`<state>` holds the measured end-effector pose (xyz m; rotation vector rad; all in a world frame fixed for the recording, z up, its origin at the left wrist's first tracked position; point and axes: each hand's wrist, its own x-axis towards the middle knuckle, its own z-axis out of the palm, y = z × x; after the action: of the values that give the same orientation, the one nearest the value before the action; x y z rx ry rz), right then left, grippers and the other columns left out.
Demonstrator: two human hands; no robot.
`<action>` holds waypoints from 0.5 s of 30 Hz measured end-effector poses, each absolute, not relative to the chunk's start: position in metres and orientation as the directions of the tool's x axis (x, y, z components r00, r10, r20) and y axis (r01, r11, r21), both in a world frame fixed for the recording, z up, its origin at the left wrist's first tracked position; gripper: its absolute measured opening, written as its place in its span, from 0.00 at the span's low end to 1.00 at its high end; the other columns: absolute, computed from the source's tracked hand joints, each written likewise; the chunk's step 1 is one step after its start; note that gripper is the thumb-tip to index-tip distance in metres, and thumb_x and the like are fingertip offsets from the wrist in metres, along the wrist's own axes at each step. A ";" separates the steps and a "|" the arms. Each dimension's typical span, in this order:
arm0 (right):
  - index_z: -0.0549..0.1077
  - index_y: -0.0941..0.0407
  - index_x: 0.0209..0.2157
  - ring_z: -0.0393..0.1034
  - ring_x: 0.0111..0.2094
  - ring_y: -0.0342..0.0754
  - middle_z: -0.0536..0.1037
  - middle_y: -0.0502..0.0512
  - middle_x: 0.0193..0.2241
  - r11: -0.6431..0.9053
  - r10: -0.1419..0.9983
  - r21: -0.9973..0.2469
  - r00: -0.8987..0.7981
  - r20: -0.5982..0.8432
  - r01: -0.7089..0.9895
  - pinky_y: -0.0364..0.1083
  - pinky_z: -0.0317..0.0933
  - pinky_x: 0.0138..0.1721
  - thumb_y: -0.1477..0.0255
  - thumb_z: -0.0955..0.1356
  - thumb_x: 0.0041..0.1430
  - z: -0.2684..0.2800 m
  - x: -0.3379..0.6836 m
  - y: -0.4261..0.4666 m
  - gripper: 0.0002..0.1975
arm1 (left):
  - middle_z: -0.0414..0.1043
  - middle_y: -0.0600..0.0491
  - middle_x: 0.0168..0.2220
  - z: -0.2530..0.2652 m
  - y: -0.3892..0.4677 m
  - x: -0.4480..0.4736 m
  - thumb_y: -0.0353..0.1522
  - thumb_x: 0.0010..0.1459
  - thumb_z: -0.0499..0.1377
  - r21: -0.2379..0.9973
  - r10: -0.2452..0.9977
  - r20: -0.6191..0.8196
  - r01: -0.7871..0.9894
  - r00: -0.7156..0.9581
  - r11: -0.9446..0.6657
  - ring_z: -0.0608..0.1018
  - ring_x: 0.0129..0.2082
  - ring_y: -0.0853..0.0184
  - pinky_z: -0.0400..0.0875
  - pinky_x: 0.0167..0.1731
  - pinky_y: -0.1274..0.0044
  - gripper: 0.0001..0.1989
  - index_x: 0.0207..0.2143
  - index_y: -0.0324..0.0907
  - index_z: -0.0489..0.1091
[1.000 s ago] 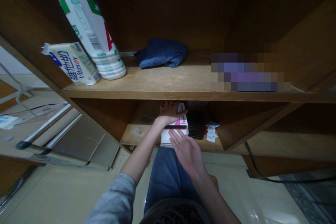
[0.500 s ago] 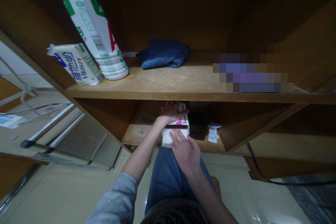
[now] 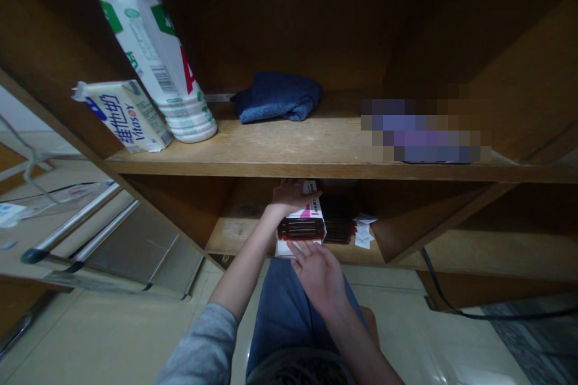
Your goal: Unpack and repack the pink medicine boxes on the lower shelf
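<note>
On the lower shelf lies a white box (image 3: 311,209) with pink print, its near end open. A row of dark reddish-brown vials (image 3: 301,229) shows at that end, with a white flap or tray edge (image 3: 284,248) in front. My left hand (image 3: 291,195) spans the top of the box, thumb stretched to its right edge; its fingertips are partly hidden under the upper shelf. Palm up, my right hand (image 3: 320,274) has its fingers stretched out at the white edge, seemingly touching it. More dark vials (image 3: 341,230) lie right of the box.
Folded white paper slips (image 3: 363,231) lie right of the vials. The upper shelf (image 3: 271,147) holds a large white bottle (image 3: 158,54), a Vitasoy carton (image 3: 129,117), a folded blue cloth (image 3: 279,97) and a blurred-out purple item (image 3: 419,132). A black cable (image 3: 445,295) hangs at right.
More of the vials now show at the box's near end, and the white edge has moved toward me. My right hand has drawn back slightly; my left stays on the box.
</note>
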<state>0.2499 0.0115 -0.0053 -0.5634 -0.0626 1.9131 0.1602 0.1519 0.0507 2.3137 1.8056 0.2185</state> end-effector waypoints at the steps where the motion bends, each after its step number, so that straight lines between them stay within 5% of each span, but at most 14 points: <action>1: 0.73 0.56 0.32 0.72 0.38 0.48 0.78 0.53 0.36 -0.419 0.887 -0.345 -0.297 -0.355 -0.840 0.42 0.64 0.30 0.68 0.69 0.46 -0.006 0.250 0.010 0.09 | 0.67 0.49 0.53 0.050 0.152 0.160 0.55 0.54 0.47 0.245 0.972 -0.006 0.943 0.234 -0.225 0.66 0.54 0.56 0.62 0.50 0.68 0.29 0.49 0.47 0.66; 6: 0.71 0.57 0.36 0.60 0.16 0.37 0.78 0.51 0.30 -0.358 0.908 -0.593 -0.121 -0.402 -0.721 0.40 0.57 0.19 0.59 0.70 0.47 -0.012 0.249 0.002 0.18 | 0.68 0.48 0.52 0.048 0.150 0.160 0.57 0.52 0.46 0.252 0.976 0.013 0.944 0.218 -0.215 0.65 0.55 0.54 0.62 0.50 0.68 0.33 0.50 0.47 0.64; 15: 0.72 0.57 0.34 0.55 0.12 0.37 0.74 0.47 0.22 -0.324 0.924 -0.760 -0.017 -0.381 -0.564 0.39 0.52 0.12 0.54 0.70 0.45 -0.023 0.259 0.015 0.21 | 0.67 0.48 0.53 0.047 0.148 0.162 0.58 0.51 0.47 0.264 0.980 0.042 0.944 0.194 -0.198 0.63 0.56 0.52 0.61 0.51 0.66 0.33 0.51 0.49 0.64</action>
<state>0.2592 0.0149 -0.0227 -1.0471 -0.4844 1.6214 0.1621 0.1475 0.0470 2.2822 1.8635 0.3002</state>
